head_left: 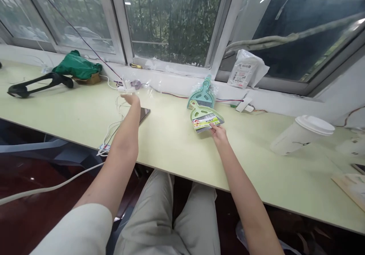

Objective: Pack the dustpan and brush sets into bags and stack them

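Note:
My right hand (219,132) is closed on the lower edge of a light green dustpan set (203,115), which has a colourful label and a small brush in it. Right behind it stands a teal dustpan set (203,95) in clear wrapping, near the wall. My left hand (131,98) reaches to the back of the table, beside a white power strip (127,89); its fingers are stretched out and nothing shows in them. A dark phone (145,114) lies partly hidden behind my left forearm.
White cables (110,135) hang over the front edge. A black frame-like object (40,84) and a green bag (75,65) are at the left. A white cup (302,135) stands at the right. A packet (242,70) and a yellow screwdriver (136,66) rest by the window.

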